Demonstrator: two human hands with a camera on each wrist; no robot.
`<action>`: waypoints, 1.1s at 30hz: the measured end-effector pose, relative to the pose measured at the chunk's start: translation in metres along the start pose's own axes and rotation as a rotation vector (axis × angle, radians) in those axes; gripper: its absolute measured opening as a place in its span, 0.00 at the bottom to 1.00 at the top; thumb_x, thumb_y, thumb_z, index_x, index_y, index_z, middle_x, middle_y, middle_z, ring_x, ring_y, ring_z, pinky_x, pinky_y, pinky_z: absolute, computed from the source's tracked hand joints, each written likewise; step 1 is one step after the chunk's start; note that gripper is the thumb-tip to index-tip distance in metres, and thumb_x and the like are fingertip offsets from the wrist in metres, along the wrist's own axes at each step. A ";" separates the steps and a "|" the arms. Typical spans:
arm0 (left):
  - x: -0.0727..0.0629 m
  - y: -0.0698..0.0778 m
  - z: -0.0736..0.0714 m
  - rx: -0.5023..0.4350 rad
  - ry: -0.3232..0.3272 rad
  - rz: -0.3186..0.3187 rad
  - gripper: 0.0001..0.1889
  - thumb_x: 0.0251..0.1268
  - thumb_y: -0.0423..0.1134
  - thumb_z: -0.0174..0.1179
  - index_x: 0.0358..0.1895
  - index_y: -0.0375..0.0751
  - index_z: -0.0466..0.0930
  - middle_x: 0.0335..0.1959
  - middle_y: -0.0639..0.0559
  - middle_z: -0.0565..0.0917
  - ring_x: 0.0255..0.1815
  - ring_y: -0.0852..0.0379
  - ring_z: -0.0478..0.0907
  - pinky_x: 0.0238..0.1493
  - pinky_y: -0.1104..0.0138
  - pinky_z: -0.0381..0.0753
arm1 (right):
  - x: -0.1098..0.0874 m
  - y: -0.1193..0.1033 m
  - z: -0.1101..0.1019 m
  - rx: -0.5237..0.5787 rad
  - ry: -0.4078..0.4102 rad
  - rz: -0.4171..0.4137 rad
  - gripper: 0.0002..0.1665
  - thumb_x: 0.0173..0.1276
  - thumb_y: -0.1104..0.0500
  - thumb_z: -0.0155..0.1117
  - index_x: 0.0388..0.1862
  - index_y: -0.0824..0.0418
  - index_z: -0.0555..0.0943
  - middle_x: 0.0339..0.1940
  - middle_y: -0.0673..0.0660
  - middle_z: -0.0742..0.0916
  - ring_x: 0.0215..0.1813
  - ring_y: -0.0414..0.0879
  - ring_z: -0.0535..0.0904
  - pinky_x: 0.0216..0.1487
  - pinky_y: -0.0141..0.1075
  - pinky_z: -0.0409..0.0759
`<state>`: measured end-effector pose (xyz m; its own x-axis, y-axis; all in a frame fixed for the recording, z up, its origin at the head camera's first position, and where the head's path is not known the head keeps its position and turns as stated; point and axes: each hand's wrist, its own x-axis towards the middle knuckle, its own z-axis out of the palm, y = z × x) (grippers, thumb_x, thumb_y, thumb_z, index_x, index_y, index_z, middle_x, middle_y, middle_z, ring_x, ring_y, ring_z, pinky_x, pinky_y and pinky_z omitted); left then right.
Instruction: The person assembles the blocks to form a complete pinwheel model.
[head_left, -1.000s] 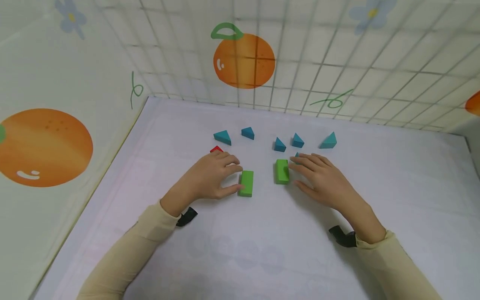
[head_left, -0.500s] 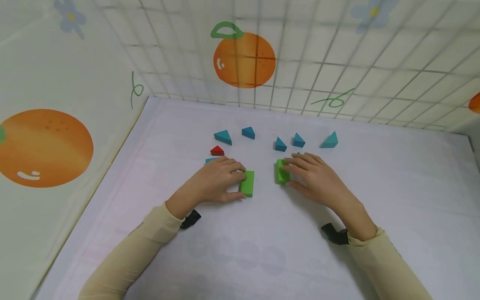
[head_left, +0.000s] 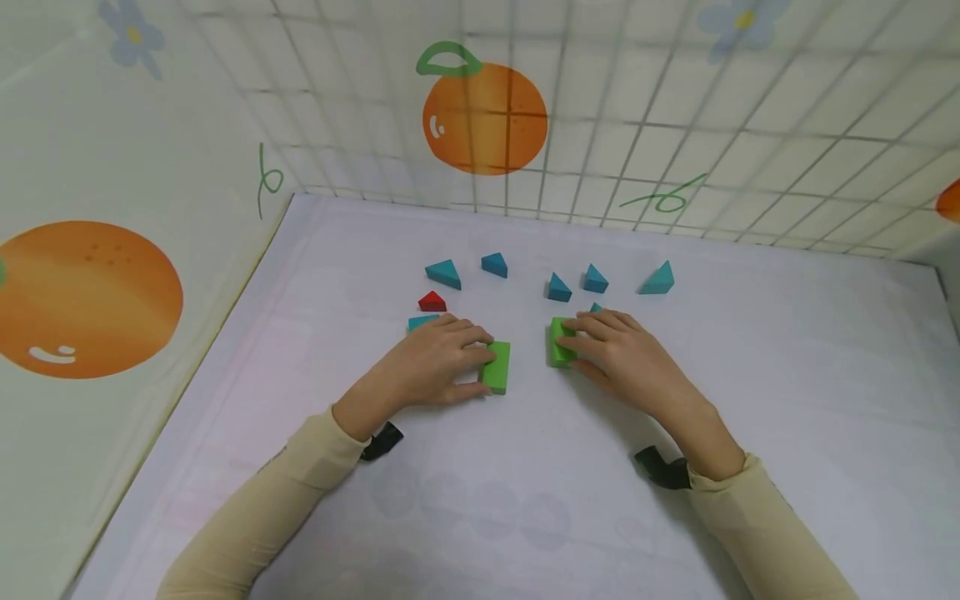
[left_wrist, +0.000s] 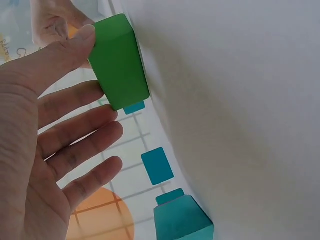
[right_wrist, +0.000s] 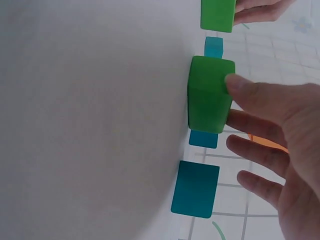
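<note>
Two green rectangular blocks lie apart on the white surface, one by each hand. My left hand pinches the left green block from its left side. In the left wrist view the thumb meets a corner of this block and the other fingers spread beside it. My right hand grips the right green block from its right side. The right wrist view shows that thumb against the block, the index fingertip hidden behind it. A teal block is partly covered by my left hand.
Beyond the hands lie a red triangular block and several blue and teal triangular blocks, among them a teal one at the right. Another teal tip peeks out above my right hand. A grid-patterned wall with printed oranges closes off the back.
Both hands have moved inward onto the green blocks, their fingers closing around them. The red block and a teal block by the left hand have come into fuller view.
</note>
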<state>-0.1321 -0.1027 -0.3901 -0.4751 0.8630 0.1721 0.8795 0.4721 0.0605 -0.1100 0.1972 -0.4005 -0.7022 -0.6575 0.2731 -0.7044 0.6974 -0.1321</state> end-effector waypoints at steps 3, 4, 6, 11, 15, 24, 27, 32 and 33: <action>0.001 0.002 0.000 -0.007 -0.006 -0.006 0.22 0.56 0.55 0.69 0.48 0.46 0.86 0.50 0.51 0.85 0.51 0.52 0.81 0.56 0.61 0.78 | 0.000 0.000 0.001 0.000 -0.003 0.007 0.22 0.56 0.60 0.76 0.51 0.59 0.86 0.56 0.59 0.85 0.60 0.58 0.79 0.62 0.51 0.75; 0.001 0.003 0.000 -0.009 -0.009 -0.007 0.22 0.57 0.55 0.69 0.48 0.46 0.86 0.50 0.51 0.85 0.51 0.53 0.81 0.56 0.61 0.78 | -0.001 -0.001 0.001 -0.002 -0.004 0.008 0.22 0.56 0.60 0.76 0.51 0.59 0.86 0.57 0.59 0.85 0.60 0.58 0.79 0.62 0.51 0.75; 0.001 0.003 0.000 -0.008 -0.010 -0.009 0.22 0.57 0.55 0.69 0.48 0.46 0.86 0.50 0.51 0.85 0.51 0.52 0.81 0.56 0.61 0.78 | -0.001 -0.001 0.002 -0.003 -0.004 0.008 0.22 0.56 0.60 0.76 0.51 0.59 0.86 0.57 0.59 0.85 0.60 0.58 0.79 0.62 0.51 0.75; 0.000 0.004 0.002 -0.010 -0.008 -0.017 0.22 0.57 0.56 0.68 0.49 0.45 0.86 0.51 0.51 0.85 0.52 0.53 0.81 0.55 0.61 0.78 | -0.002 -0.002 0.003 0.000 -0.008 0.006 0.22 0.57 0.60 0.75 0.53 0.59 0.85 0.57 0.59 0.85 0.61 0.59 0.79 0.62 0.51 0.75; -0.001 0.007 0.000 -0.014 0.013 -0.020 0.21 0.58 0.56 0.67 0.45 0.44 0.87 0.48 0.51 0.86 0.51 0.54 0.81 0.55 0.61 0.79 | -0.003 -0.001 0.003 0.002 -0.017 0.001 0.22 0.59 0.60 0.74 0.54 0.58 0.85 0.58 0.59 0.85 0.61 0.59 0.78 0.62 0.51 0.75; 0.001 0.010 -0.002 -0.028 0.014 0.000 0.15 0.57 0.49 0.71 0.42 0.43 0.88 0.47 0.50 0.88 0.51 0.53 0.83 0.56 0.62 0.80 | -0.003 -0.001 0.002 0.020 -0.019 0.003 0.23 0.63 0.59 0.71 0.58 0.58 0.82 0.60 0.59 0.83 0.60 0.59 0.79 0.61 0.53 0.76; 0.002 0.010 -0.001 -0.031 0.014 -0.002 0.15 0.57 0.48 0.71 0.42 0.44 0.88 0.47 0.50 0.88 0.51 0.54 0.83 0.56 0.62 0.81 | -0.003 -0.001 0.003 0.032 -0.023 0.011 0.25 0.64 0.58 0.69 0.61 0.59 0.81 0.61 0.59 0.82 0.60 0.58 0.79 0.60 0.54 0.76; 0.004 0.010 0.002 -0.042 0.027 -0.001 0.15 0.57 0.47 0.71 0.44 0.43 0.88 0.48 0.50 0.87 0.52 0.53 0.83 0.57 0.61 0.80 | -0.003 -0.002 0.004 0.033 -0.030 0.006 0.26 0.66 0.58 0.68 0.63 0.60 0.78 0.64 0.61 0.80 0.63 0.58 0.78 0.62 0.54 0.75; 0.004 0.010 0.002 -0.044 0.030 0.001 0.15 0.57 0.47 0.71 0.44 0.43 0.88 0.48 0.50 0.87 0.52 0.53 0.83 0.57 0.61 0.80 | -0.003 -0.003 0.005 0.030 -0.030 0.004 0.27 0.66 0.58 0.68 0.64 0.60 0.78 0.64 0.61 0.79 0.63 0.58 0.77 0.63 0.54 0.74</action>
<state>-0.1247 -0.0942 -0.3909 -0.4739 0.8572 0.2013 0.8805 0.4626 0.1032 -0.1066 0.1960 -0.4055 -0.7076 -0.6634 0.2436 -0.7040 0.6915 -0.1620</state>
